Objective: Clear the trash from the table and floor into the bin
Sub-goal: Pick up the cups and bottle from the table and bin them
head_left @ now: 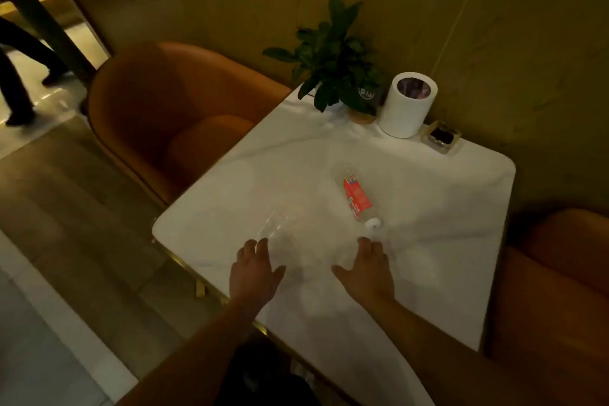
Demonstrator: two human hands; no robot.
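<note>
A clear plastic bottle (357,198) with a red label and white cap lies on its side in the middle of the white marble table (445,208). A faint clear plastic item (275,224), perhaps a cup or wrapper, lies near the table's left edge. My left hand (255,270) hovers open over the table just below that clear item. My right hand (367,269) is open too, fingers spread, just below the bottle's cap. Neither hand holds anything. A white cylindrical bin (408,105) stands at the back of the table.
A potted plant (333,56) and a small dark tray (441,137) stand beside the bin against the wall. Orange armchairs sit at the left (171,115) and right (553,290). A person's legs (19,76) pass at far left.
</note>
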